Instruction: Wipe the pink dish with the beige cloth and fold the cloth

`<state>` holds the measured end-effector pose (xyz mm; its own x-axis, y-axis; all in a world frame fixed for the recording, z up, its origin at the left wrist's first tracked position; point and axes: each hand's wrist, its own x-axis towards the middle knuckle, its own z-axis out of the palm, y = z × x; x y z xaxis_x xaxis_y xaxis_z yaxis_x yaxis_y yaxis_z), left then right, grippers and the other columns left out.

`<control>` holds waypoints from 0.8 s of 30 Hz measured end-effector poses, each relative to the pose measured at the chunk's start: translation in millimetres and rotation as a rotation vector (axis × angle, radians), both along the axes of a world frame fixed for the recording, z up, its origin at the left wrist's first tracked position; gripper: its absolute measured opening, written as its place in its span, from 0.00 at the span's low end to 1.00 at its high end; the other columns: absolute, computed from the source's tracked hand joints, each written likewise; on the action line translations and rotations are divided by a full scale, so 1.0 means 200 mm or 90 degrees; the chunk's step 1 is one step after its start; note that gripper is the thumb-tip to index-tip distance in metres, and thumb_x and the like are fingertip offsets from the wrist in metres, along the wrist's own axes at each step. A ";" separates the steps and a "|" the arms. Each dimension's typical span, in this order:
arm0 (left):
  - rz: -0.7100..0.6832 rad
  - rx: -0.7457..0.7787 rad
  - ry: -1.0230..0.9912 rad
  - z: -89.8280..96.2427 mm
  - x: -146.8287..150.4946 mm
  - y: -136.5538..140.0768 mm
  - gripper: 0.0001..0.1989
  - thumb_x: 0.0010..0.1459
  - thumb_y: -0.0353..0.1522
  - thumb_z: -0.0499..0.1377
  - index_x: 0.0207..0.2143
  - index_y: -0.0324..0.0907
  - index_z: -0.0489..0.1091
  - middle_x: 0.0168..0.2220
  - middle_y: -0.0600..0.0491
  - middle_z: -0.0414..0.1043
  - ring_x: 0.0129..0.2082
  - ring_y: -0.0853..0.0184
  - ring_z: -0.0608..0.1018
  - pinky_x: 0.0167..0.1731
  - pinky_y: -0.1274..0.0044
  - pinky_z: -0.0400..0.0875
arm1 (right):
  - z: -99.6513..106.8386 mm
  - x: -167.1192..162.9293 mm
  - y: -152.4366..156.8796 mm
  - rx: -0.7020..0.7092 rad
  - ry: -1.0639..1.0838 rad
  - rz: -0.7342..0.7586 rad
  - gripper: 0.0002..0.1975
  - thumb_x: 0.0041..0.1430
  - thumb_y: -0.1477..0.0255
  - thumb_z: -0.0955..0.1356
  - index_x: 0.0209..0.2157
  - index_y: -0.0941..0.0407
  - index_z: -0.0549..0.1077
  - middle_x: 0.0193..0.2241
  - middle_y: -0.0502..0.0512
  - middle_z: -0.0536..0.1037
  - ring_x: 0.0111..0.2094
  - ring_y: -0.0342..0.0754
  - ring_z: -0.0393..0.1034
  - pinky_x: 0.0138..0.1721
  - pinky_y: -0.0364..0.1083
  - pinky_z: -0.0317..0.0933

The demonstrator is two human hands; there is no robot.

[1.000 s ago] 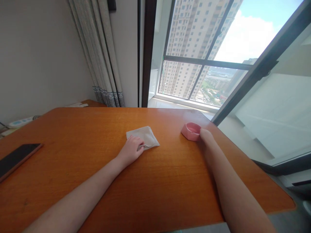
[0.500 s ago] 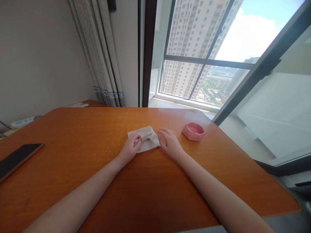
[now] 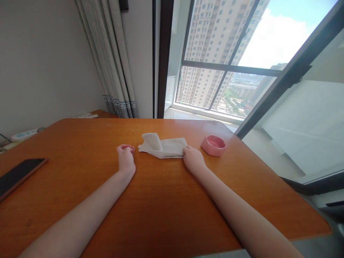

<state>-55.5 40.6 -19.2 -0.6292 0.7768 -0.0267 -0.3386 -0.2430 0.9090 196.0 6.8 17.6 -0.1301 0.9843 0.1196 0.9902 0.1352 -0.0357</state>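
A pale grey-white cloth [image 3: 169, 147], partly unfolded, lies on the wooden table with its left end bunched and raised in a fold. The fingers of my right hand [image 3: 194, 158] pinch its right edge, low against the tabletop. To the left of the cloth, my left hand [image 3: 125, 157] is turned on its side with fingers curled in. A small gap separates it from the cloth, and nothing shows in its fingers.
A pink angular ashtray [image 3: 214, 145] stands just right of my right hand. On the left of the table [image 3: 161, 204] lies a dark phone-like slab [image 3: 20, 175]. A power strip [image 3: 25, 134] sits beyond the left edge. Behind are a curtain [image 3: 113, 64] and large windows.
My left hand has let go of the cloth and moved left. My right hand has closed on the cloth's right edge. The cloth is spread wider from its compact fold.
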 end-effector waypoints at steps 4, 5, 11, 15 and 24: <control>0.013 0.028 0.161 0.00 -0.02 0.00 0.08 0.45 0.25 0.52 0.29 0.43 0.59 0.29 0.57 0.61 0.31 0.71 0.68 0.42 0.76 0.63 | 0.04 0.04 -0.01 -0.029 -0.061 -0.091 0.13 0.57 0.78 0.58 0.34 0.60 0.74 0.37 0.63 0.74 0.40 0.55 0.69 0.42 0.52 0.53; 0.001 0.028 0.229 0.01 -0.02 -0.01 0.06 0.46 0.26 0.52 0.29 0.43 0.60 0.30 0.57 0.62 0.33 0.70 0.68 0.43 0.75 0.63 | 0.05 0.04 -0.02 -0.029 -0.066 -0.102 0.13 0.57 0.78 0.58 0.34 0.60 0.74 0.37 0.64 0.74 0.40 0.56 0.68 0.43 0.53 0.52; -0.342 0.069 0.779 0.07 0.01 -0.07 0.08 0.55 0.33 0.50 0.35 0.43 0.67 0.43 0.50 0.70 0.47 0.62 0.70 0.55 0.63 0.55 | -0.03 0.02 0.00 -0.009 0.074 0.031 0.18 0.63 0.65 0.57 0.49 0.56 0.68 0.54 0.61 0.67 0.54 0.54 0.59 0.55 0.53 0.45; -0.452 0.029 0.960 0.12 0.05 -0.12 0.14 0.59 0.38 0.47 0.32 0.43 0.68 0.40 0.51 0.73 0.43 0.61 0.72 0.57 0.54 0.45 | -0.10 0.01 0.03 -0.096 0.108 0.055 0.25 0.62 0.60 0.58 0.59 0.54 0.59 0.63 0.59 0.52 0.63 0.58 0.42 0.60 0.58 0.37; -0.200 -0.101 0.844 0.05 -0.07 -0.02 0.16 0.59 0.39 0.44 0.34 0.41 0.67 0.37 0.46 0.72 0.40 0.60 0.73 0.45 0.67 0.66 | -0.08 0.02 0.01 -0.114 0.116 0.185 0.28 0.61 0.60 0.59 0.61 0.54 0.57 0.64 0.55 0.52 0.64 0.59 0.41 0.62 0.59 0.36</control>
